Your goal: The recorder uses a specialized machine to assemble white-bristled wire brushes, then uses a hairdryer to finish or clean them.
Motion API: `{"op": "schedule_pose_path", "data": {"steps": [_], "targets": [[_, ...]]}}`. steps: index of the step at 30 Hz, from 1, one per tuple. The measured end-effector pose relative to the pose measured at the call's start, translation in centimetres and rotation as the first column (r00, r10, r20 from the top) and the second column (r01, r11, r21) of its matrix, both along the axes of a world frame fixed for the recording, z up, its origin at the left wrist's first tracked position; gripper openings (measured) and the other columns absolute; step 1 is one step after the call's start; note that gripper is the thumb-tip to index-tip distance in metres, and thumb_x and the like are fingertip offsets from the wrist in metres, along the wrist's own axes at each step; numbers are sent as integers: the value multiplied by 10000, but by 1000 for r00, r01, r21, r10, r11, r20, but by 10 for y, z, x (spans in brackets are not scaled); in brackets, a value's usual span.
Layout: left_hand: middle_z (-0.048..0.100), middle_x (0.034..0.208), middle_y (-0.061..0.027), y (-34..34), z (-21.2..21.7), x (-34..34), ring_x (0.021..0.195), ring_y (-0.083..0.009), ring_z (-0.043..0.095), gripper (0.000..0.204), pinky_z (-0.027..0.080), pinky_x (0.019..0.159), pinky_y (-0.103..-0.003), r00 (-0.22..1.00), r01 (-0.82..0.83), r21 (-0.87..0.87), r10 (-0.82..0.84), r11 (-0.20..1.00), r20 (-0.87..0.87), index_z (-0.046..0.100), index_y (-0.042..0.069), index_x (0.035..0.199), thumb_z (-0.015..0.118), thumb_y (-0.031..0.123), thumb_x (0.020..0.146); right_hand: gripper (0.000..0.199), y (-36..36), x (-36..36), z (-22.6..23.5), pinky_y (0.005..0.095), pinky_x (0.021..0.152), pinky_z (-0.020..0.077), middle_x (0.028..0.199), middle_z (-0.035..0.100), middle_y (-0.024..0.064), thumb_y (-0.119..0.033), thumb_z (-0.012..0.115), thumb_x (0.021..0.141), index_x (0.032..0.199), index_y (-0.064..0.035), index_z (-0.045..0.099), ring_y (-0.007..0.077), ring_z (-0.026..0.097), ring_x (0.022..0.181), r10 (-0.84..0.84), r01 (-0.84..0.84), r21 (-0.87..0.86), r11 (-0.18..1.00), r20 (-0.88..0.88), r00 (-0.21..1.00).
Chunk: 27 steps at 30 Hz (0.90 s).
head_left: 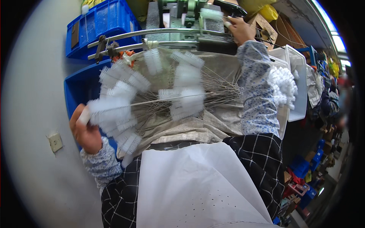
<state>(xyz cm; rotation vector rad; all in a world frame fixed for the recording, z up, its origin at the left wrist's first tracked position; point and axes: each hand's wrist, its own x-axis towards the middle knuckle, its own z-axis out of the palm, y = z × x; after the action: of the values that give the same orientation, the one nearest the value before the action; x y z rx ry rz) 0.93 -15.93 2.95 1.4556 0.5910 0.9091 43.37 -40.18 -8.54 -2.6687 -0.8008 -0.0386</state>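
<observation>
Pinched by its bristle end in our left hand (85,131), a white wire-stemmed brush (110,110) lies across the brush pile (188,87), stem pointing right, slightly away. We cannot tell our right hand's (242,31) grip at the machine (190,19). Bare sacking (195,131) borders our lap cloth (201,182); wall plate (55,142) marks are illegible.

2 hands are in view, set well apart. The left hand (85,131) is raised at the far left, fingers bent, thumb and fingers brought together in a pinch. Its forearm (100,163) is short in view and sleeved to the wrist. The right hand (241,29) is farther forward, its arm (258,87) extended and sleeved to the wrist, fingers bent and directed leftward; their exact closure is unclear. 1 digit of each hand shows a white covering.
</observation>
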Motion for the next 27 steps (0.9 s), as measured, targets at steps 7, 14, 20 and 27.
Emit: {"op": "schedule_pose_path", "data": {"steps": [7, 14, 20, 27], "targets": [[431, 579, 32, -23, 1, 29, 448, -15, 339, 288, 246, 380, -157, 942, 303, -210, -326, 929, -83, 542, 1, 749, 462, 273, 799, 281, -22, 33, 12, 355, 813, 398, 1003, 539, 64, -117, 430, 789, 1046, -201, 507, 266, 501, 954, 167, -129, -298, 946, 106, 980], [467, 609, 13, -31, 5, 37, 449, -17, 346, 297, 263, 379, -148, 941, 271, -308, -318, 912, -113, 542, -8, 829, 457, 277, 822, 247, -36, 41, 7, 337, 729, 443, 879, 561, 77, -8, 454, 771, 971, -141, 513, 270, 541, 847, 308, -307, -33, 951, 190, 932], [477, 590, 5, -32, -2, 51, 446, -32, 354, 220, 268, 395, -172, 957, 84, -672, -247, 736, -151, 538, 1, 861, 424, 188, 841, 190, -43, 40, 10, 325, 723, 435, 881, 574, 84, -57, 492, 774, 945, -125, 540, 265, 546, 839, 230, -235, 32, 971, 111, 967], [407, 516, 23, -26, -9, 44, 396, -47, 277, 211, 243, 404, -204, 868, 343, -812, -491, 473, 81, 489, 60, 656, 429, 162, 830, 177, -41, 33, 10, 312, 728, 434, 913, 576, 87, -61, 495, 771, 929, -115, 555, 262, 552, 848, 216, -224, 105, 969, 77, 973]]}}
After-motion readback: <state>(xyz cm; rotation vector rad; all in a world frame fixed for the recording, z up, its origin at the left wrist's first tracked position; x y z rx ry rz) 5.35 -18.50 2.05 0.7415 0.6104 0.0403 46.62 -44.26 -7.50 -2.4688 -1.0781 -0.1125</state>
